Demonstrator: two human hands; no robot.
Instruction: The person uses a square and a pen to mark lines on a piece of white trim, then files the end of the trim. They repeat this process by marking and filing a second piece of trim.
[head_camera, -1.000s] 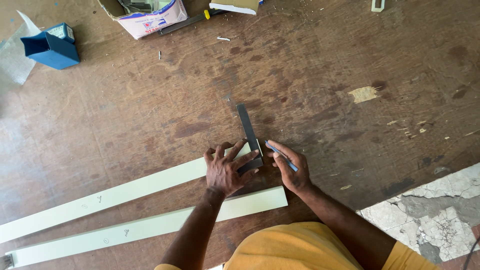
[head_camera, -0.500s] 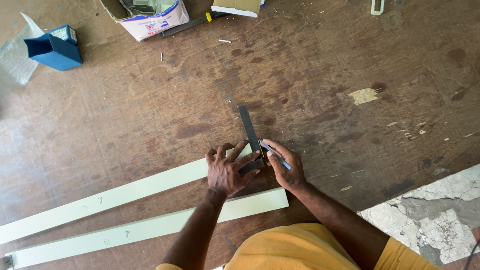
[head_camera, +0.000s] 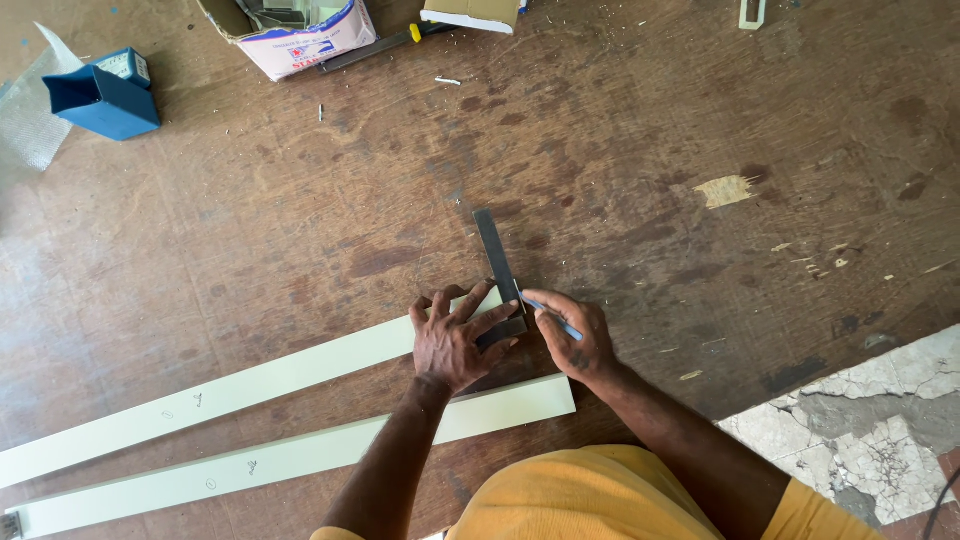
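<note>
My left hand (head_camera: 455, 338) presses flat on a dark metal try square (head_camera: 497, 262) laid across the right end of the upper pale strip (head_camera: 250, 386). The square's blade points away from me over the brown board. My right hand (head_camera: 577, 335) holds a blue pencil (head_camera: 550, 316), its tip touching the strip next to the blade's edge. A second pale strip (head_camera: 300, 458) lies parallel, nearer to me, with small pencil marks on it.
A worn brown wooden board (head_camera: 650, 150) covers the work area. At the far left stands a blue box (head_camera: 100, 95), with an open cardboard box (head_camera: 295, 30) and a long tool (head_camera: 385, 42) at the top. Cracked grey floor (head_camera: 880, 430) shows at the lower right.
My right hand has shifted slightly toward the square's blade, bringing the pencil tip against it. My left hand stays pressed on the square.
</note>
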